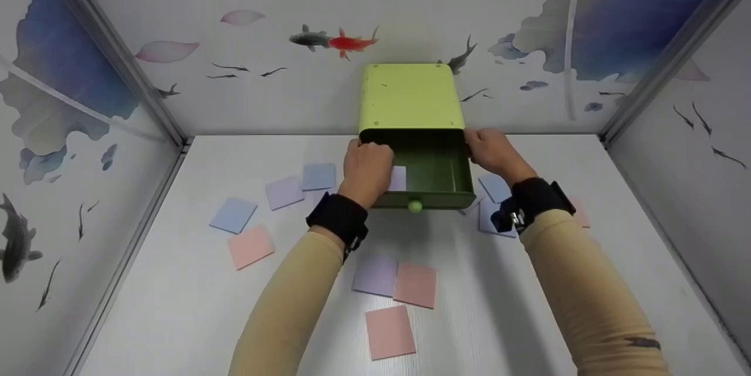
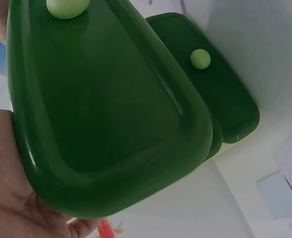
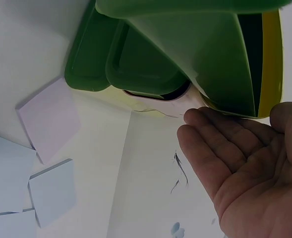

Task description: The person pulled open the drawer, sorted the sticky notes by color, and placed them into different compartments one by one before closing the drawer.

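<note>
Left hand grips a glossy green drawer, fingers curled over its side; it juts from a rounded lime cabinet. Right hand is pretty straight-fingered against the cabinet's right side. White tabletop below, fish-print walls around.

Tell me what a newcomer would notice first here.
First, probably the lime-green cabinet at the table's far middle, its dark-green drawer open between the left hand and right hand. Next, the pastel squares scattered around it, then the red fish on the back wall.
</note>
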The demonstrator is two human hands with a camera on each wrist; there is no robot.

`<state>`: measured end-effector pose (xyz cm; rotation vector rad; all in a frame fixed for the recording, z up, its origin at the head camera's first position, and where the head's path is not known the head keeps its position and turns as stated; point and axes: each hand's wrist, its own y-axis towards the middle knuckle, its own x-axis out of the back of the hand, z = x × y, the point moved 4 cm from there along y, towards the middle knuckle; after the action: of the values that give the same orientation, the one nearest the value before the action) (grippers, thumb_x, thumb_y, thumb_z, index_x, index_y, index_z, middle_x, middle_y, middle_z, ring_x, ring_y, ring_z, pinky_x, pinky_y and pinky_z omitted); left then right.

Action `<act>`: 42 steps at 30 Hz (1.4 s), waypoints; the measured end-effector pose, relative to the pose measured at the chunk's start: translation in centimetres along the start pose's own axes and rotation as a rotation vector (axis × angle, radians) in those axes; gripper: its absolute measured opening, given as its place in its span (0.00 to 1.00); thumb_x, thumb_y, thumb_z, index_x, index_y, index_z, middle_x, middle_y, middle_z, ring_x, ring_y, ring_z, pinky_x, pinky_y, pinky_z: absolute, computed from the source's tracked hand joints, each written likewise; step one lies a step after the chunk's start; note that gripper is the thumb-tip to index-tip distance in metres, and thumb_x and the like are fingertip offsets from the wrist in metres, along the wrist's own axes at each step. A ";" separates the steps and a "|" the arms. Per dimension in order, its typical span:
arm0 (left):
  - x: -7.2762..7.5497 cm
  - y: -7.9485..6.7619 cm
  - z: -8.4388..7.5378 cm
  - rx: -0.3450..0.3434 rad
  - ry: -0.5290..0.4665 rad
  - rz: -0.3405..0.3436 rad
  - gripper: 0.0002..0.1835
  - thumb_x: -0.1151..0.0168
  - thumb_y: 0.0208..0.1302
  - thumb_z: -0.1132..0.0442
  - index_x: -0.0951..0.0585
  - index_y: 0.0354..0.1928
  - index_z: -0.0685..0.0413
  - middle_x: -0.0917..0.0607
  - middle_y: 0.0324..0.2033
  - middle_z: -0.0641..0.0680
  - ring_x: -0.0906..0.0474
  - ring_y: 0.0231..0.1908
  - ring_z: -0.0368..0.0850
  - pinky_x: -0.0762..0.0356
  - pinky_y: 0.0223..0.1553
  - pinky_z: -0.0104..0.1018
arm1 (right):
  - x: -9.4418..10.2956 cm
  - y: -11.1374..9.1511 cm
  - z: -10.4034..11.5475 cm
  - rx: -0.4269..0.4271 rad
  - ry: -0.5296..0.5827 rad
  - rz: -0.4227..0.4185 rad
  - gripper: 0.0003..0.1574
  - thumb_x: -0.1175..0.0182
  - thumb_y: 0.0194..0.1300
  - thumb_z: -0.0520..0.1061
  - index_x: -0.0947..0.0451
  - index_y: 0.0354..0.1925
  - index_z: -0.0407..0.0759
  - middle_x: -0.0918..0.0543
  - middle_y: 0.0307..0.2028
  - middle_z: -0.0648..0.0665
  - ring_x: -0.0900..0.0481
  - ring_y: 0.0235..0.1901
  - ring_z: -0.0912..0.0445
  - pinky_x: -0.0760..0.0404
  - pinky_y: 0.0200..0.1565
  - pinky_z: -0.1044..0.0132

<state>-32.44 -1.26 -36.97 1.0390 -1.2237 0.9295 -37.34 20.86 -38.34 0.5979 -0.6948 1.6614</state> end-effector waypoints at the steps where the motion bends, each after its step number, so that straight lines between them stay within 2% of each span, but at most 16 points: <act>1: 0.0 0.0 0.1 0.003 -0.006 0.005 0.12 0.44 0.68 0.67 0.17 0.27 0.52 0.14 0.27 0.55 0.17 0.34 0.52 0.28 0.56 0.48 | 0.0 0.0 0.0 0.002 0.004 0.001 0.29 0.68 0.77 0.55 0.35 0.25 0.42 0.31 0.25 0.49 0.31 0.28 0.55 0.29 0.35 0.64; 4: -0.1 0.1 0.2 0.015 -0.023 0.032 0.11 0.44 0.67 0.67 0.17 0.28 0.52 0.14 0.28 0.55 0.17 0.35 0.52 0.32 0.60 0.50 | 0.0 0.0 0.0 0.009 0.005 -0.004 0.29 0.68 0.78 0.55 0.35 0.25 0.42 0.31 0.25 0.49 0.31 0.27 0.55 0.29 0.35 0.64; 10: -0.3 0.3 0.3 0.032 -0.036 0.095 0.08 0.42 0.66 0.67 0.16 0.32 0.51 0.13 0.33 0.55 0.17 0.38 0.52 0.34 0.61 0.52 | 0.0 0.0 0.0 0.013 0.000 -0.005 0.29 0.68 0.77 0.55 0.35 0.23 0.44 0.32 0.23 0.50 0.32 0.25 0.55 0.30 0.33 0.64; 18: 0.0 -0.1 0.6 0.033 -0.094 0.104 0.08 0.43 0.67 0.66 0.15 0.34 0.51 0.13 0.35 0.55 0.17 0.40 0.53 0.38 0.66 0.57 | -0.1 0.0 0.0 0.007 -0.030 -0.005 0.30 0.69 0.77 0.55 0.34 0.24 0.43 0.31 0.23 0.50 0.32 0.26 0.54 0.30 0.34 0.63; 21: 0.4 -0.2 0.9 0.032 -0.139 0.087 0.10 0.44 0.67 0.67 0.13 0.35 0.48 0.12 0.34 0.54 0.17 0.40 0.52 0.35 0.62 0.55 | -0.2 0.0 0.0 0.012 -0.033 0.001 0.31 0.70 0.78 0.56 0.33 0.25 0.42 0.30 0.25 0.48 0.31 0.28 0.54 0.30 0.35 0.63; 27: 1.3 -0.3 1.8 0.048 -0.195 0.073 0.14 0.43 0.66 0.68 0.13 0.45 0.43 0.12 0.43 0.50 0.18 0.46 0.51 0.30 0.55 0.50 | -0.2 0.0 -0.1 0.021 -0.030 0.002 0.32 0.70 0.78 0.57 0.34 0.24 0.42 0.31 0.24 0.49 0.32 0.26 0.54 0.30 0.34 0.63; 33: 2.5 -1.2 2.6 0.057 -0.203 0.049 0.14 0.42 0.66 0.67 0.12 0.45 0.44 0.12 0.43 0.48 0.17 0.45 0.50 0.23 0.51 0.48 | -0.2 0.0 0.0 0.019 -0.022 0.004 0.31 0.70 0.78 0.56 0.34 0.26 0.41 0.31 0.25 0.49 0.31 0.27 0.55 0.30 0.34 0.64; 38: 3.4 -1.9 3.6 0.065 -0.278 0.047 0.16 0.46 0.67 0.69 0.13 0.48 0.46 0.12 0.45 0.49 0.17 0.47 0.50 0.21 0.48 0.45 | -0.1 -0.1 0.1 0.021 -0.024 0.000 0.30 0.69 0.78 0.55 0.34 0.25 0.41 0.31 0.24 0.49 0.31 0.26 0.55 0.30 0.33 0.64; 42: 3.5 -2.5 5.2 0.112 -0.338 0.045 0.14 0.43 0.67 0.66 0.14 0.50 0.47 0.13 0.49 0.50 0.18 0.49 0.52 0.20 0.48 0.45 | -0.1 -0.2 0.2 0.015 -0.024 -0.006 0.30 0.69 0.78 0.55 0.34 0.24 0.42 0.31 0.24 0.49 0.31 0.26 0.55 0.30 0.33 0.64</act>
<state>-31.01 -6.92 -33.57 1.3004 -1.4911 0.8885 -37.14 20.67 -38.21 0.6310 -0.6981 1.6574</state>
